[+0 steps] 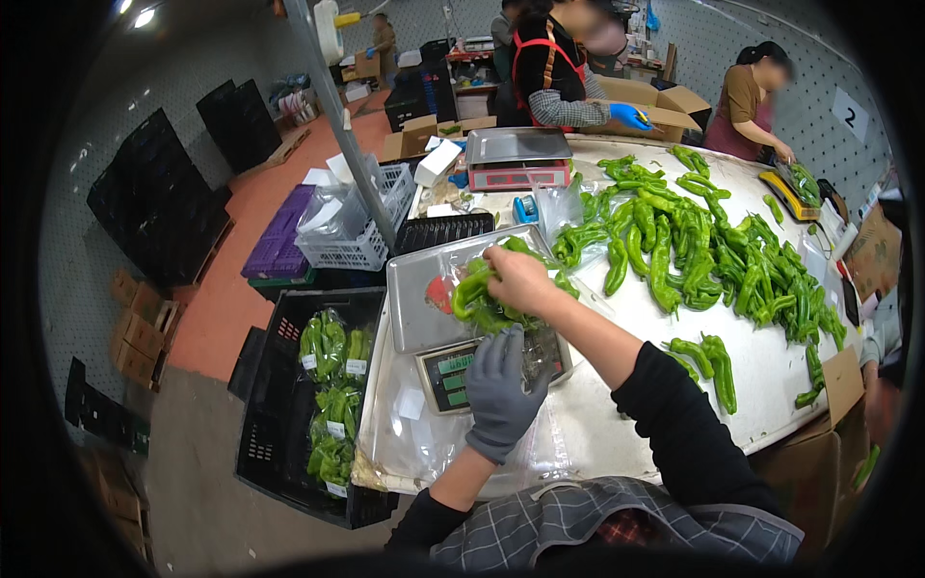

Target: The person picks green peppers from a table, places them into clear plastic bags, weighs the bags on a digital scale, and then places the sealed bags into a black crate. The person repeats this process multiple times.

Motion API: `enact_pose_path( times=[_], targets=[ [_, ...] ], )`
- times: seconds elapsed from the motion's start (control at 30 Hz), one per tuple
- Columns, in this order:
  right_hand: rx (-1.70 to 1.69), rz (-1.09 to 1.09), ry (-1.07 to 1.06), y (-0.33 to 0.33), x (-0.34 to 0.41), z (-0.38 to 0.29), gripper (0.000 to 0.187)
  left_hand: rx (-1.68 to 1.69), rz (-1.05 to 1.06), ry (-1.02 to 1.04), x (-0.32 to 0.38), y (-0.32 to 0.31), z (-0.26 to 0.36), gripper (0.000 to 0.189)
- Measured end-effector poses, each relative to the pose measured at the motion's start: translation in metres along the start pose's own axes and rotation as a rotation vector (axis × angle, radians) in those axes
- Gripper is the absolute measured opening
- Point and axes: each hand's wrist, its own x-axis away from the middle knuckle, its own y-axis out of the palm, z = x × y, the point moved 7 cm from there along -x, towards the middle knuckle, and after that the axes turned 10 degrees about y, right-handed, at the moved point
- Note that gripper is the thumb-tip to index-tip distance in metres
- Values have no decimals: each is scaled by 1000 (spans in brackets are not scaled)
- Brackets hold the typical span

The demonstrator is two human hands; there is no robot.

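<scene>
My right hand [522, 283], bare, grips a long green pepper [471, 295] above the steel pan [415, 303] of a digital scale. Below it on the pan lies a clear plastic bag of green peppers [517, 246], partly covered by my hand and forearm. My left hand [504, 394] wears a grey glove. It hovers over the scale's display panel [449, 379] with thumb apart, holding nothing I can see. Its fingertips reach the near edge of the bagged peppers; whether they touch is unclear. A red round mark [438, 294] shows on the pan.
A large pile of loose green peppers [694, 246] covers the table to the right. At left, a black crate [278, 404] holds several labelled bags of peppers. Behind stand a second scale [519, 148], a tape dispenser [525, 210] and a metal post [347, 130]. Co-workers stand across the table.
</scene>
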Motion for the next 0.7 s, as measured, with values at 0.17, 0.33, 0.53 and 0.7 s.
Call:
enact_pose_path(
  times=[0.17, 0.33, 0.53, 0.7],
  targets=[
    [324, -36, -72, 17, 12, -19, 34, -93, -110, 8, 4, 21, -10, 49],
    [-363, 187, 37, -27, 12, -1, 25, -73, -167, 60, 11, 26, -20, 28],
    [-1194, -240, 142, -71, 76, 25, 30, 531, 38, -436, 16, 16, -62, 14],
    [-1166, -396, 327, -24, 139, 40, 34, 772, 52, -544, -11, 15, -64, 15]
  ],
)
